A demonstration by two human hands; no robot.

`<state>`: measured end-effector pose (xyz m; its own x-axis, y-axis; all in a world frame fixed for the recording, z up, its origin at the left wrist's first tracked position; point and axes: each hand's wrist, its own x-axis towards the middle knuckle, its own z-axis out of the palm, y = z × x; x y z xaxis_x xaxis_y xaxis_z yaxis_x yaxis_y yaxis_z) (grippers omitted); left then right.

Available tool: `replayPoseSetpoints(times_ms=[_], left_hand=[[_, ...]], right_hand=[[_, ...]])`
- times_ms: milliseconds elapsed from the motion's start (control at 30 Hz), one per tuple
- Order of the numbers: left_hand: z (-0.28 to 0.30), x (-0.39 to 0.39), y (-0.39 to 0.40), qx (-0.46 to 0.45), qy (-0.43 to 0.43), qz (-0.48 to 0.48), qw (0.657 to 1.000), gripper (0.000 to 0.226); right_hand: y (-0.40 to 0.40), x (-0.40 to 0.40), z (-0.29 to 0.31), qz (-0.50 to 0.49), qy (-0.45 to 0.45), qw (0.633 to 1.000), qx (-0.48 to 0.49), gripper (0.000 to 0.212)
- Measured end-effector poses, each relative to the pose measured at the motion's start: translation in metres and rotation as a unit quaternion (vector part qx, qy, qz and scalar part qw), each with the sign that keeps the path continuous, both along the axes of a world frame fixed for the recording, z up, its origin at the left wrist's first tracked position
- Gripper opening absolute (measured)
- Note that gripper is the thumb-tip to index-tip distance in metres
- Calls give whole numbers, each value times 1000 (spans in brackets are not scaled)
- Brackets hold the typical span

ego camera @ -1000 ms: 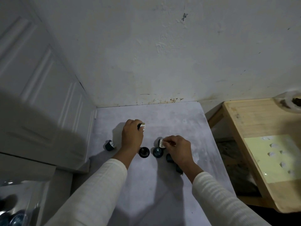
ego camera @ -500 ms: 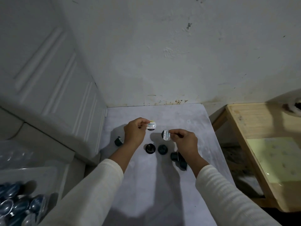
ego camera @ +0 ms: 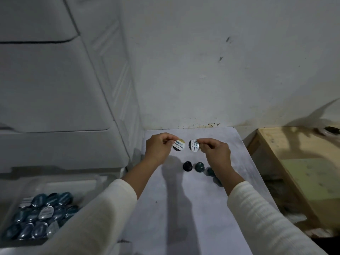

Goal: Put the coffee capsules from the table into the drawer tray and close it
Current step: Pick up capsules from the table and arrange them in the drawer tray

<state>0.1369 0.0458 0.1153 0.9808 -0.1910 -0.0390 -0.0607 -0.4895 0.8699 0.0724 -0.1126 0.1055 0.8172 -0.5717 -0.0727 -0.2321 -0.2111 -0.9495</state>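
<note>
Facing the camera are two foil-lidded capsules (labels printed), left hand pinching one capsule, right hand pinching the other capsule.

- Left capsule lid, pinched in the left hand: "EXCELSO", "ROBUSTA GOLD".
- Right capsule lid, in the right hand: the same two lines, tilted.
</note>
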Motion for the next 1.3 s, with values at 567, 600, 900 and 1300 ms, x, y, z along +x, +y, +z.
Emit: replayPoseSetpoints(times_ms=[567,600,900,1300], left_hand=[[35,-64,195,8,-56,-158,986,21],[34,-66,211,4,-53,-156,986,20],[17,-62,313,26,-9,-115,993,18],[-33,-27,353,90,46,-82,991,17]], right_hand=[[190,-81,39,-59,-61,995,-49,23],[202,-84,40,-52,-63,995,-51,22],[296,-76,30,64,-20,995,-70,19],[335,-20,-9,173,131,970,-112,16]])
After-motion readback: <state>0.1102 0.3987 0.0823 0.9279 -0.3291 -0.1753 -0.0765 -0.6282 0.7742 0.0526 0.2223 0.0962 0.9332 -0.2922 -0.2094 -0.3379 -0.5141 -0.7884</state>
